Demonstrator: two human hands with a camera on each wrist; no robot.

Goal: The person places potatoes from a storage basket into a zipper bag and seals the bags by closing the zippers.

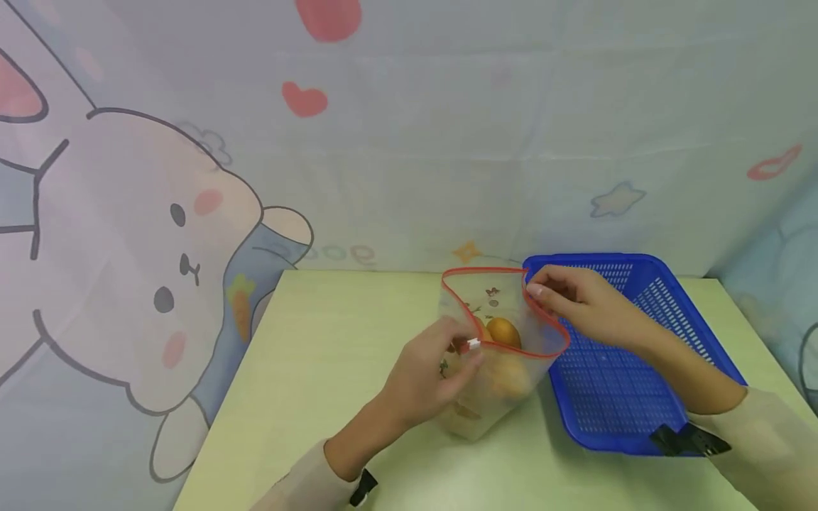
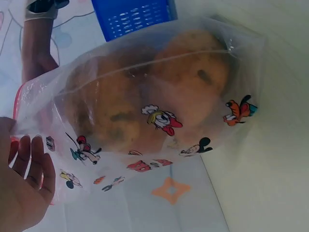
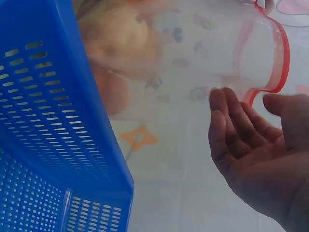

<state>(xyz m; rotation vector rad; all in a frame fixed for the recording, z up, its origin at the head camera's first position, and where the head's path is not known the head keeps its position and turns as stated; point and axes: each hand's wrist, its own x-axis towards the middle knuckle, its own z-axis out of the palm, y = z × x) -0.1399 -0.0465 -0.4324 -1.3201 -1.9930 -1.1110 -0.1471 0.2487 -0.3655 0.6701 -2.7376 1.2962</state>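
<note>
A clear zip bag (image 1: 469, 419) with a red-edged mouth and cartoon prints stands on the table, its mouth spread apart. Inside sit several round orange-yellow fruits (image 1: 503, 333), blurred through the plastic. My left hand (image 1: 424, 372) pinches the near left part of the red rim, right by a white slider (image 1: 473, 344). Across the mouth, my right hand (image 1: 591, 301) has thumb and fingertips at the rim's right side, pinching it. The left wrist view shows the printed side of the bag (image 2: 159, 121) with fruit pressed close behind it.
A blue perforated plastic basket (image 1: 562, 411) stands right of the bag, under my right forearm. The pale yellow-green table (image 1: 319, 355) ends at a cartoon-printed cloth backdrop (image 1: 415, 199). Black clips (image 1: 690, 440) sit at my sleeves.
</note>
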